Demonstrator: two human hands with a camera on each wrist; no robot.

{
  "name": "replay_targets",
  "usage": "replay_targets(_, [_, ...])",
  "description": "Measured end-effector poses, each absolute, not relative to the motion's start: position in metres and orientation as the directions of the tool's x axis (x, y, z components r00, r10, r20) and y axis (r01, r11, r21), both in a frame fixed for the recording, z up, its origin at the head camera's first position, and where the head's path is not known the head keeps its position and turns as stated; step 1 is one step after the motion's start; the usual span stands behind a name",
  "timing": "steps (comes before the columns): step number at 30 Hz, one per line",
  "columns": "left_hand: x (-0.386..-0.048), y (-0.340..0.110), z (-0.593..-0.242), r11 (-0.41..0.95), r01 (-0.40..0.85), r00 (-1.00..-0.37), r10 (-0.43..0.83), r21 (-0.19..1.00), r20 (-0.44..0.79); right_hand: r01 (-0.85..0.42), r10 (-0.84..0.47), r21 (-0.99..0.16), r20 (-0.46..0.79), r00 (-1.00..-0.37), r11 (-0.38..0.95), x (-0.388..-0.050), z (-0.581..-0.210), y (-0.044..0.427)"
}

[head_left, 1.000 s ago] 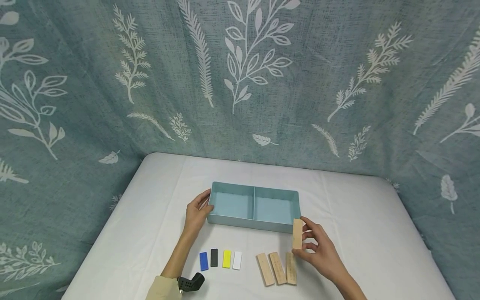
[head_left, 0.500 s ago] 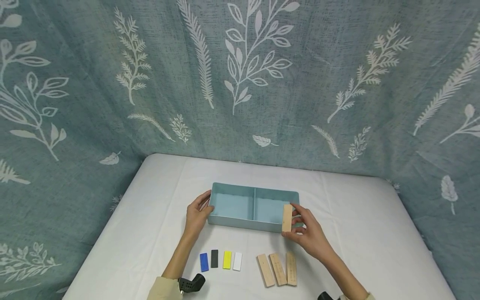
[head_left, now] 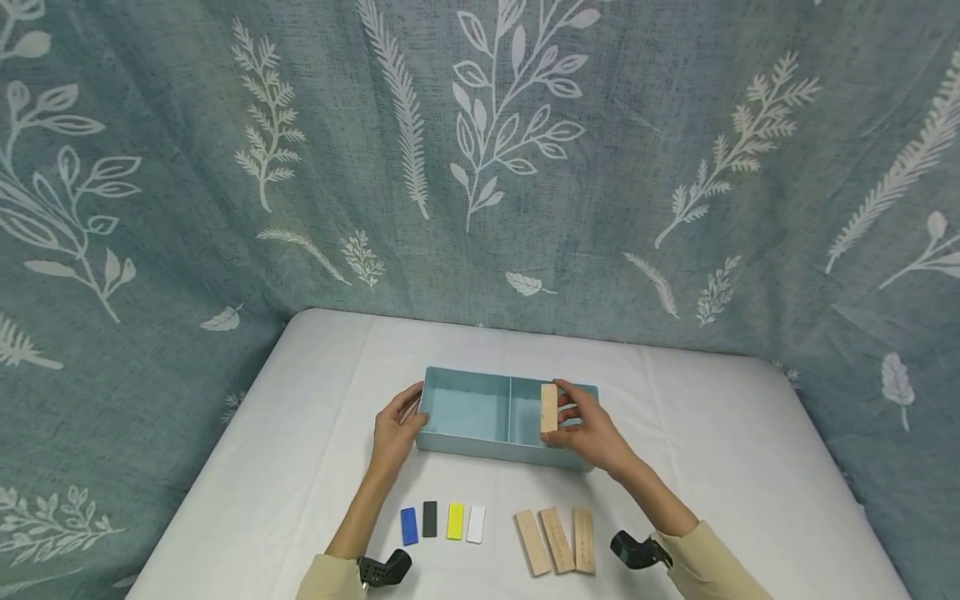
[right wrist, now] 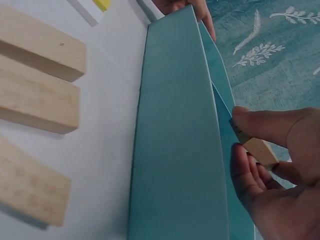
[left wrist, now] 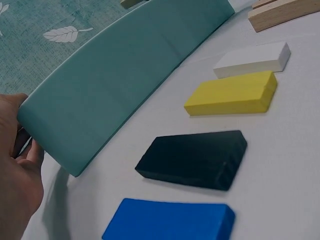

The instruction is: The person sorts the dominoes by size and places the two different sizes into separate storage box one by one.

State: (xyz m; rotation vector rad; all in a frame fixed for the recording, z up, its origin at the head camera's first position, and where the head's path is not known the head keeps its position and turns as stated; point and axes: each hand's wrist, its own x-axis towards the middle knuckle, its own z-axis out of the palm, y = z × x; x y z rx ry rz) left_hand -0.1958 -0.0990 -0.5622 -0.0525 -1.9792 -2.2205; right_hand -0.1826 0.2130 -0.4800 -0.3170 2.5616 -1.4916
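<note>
A light-blue two-compartment box [head_left: 495, 448] stands on the white-covered table. My left hand [head_left: 395, 428] grips its left end, thumb at the rim and fingers against the outside, as the left wrist view shows at the box's corner [left wrist: 70, 135]. My right hand [head_left: 592, 432] pinches a plain wooden block [head_left: 549, 408] between thumb and fingertips, above the right compartment near the divider. In the right wrist view the held block [right wrist: 262, 152] is partly behind the fingers. Whether it touches the box floor I cannot tell.
Three more wooden blocks [head_left: 557, 540] lie in front of the box, towards the right. Left of them lie a blue block [head_left: 408, 527], a black block [head_left: 430, 518], a yellow block [head_left: 455, 521] and a white block [head_left: 476, 525]. Patterned teal cloth [head_left: 420, 275] hangs behind the table.
My right hand has carried the wooden block left and away from me, from beside the box's front right corner to over the right compartment. The left hand has stayed on the box.
</note>
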Motion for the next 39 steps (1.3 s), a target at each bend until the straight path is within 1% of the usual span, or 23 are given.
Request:
replay_targets(2, [-0.196,-0.099,-0.563,-0.106,0.145,-0.986,-0.099,0.984,0.135,-0.071,-0.268,-0.868,-0.073,-0.961,0.492,-0.189,-0.48,0.209])
replay_targets(5, [-0.195,-0.098,-0.563,-0.103,0.14,-0.987,-0.096,0.985,0.13,-0.057,-0.283,-0.852,-0.109,-0.953,0.52,-0.196,-0.482,0.205])
replay_targets(12, [-0.197,-0.099,-0.563,-0.09,0.146,-0.985,-0.103,0.985,0.136,-0.074,-0.353,-0.821,-0.161,-0.921,0.567,-0.211,-0.491,0.193])
replay_targets(17, [-0.197,-0.098,-0.563,-0.085,0.146,-0.986,-0.097,0.986,0.137,-0.063,-0.362,-0.807,-0.191,-0.912,0.587,-0.219,-0.497,0.185])
replay_targets(22, [-0.196,-0.097,-0.562,-0.08,0.134,-0.987,-0.101,0.988,0.126,-0.093,-0.359,-0.762,-0.191,-0.913,0.641,-0.222,-0.503,0.179])
replay_targets(28, [-0.196,-0.097,-0.564,-0.091,0.132,-0.987,-0.101,0.987,0.122,-0.08,-0.323,-0.713,-0.212,-0.922,0.697,-0.225,-0.508,0.172])
replay_targets(39, [-0.197,-0.099,-0.562,-0.081,0.148,-0.984,-0.111,0.986,0.139,-0.146,-0.312,-0.645,-0.151,-0.938,0.75,-0.227,-0.512,0.16])
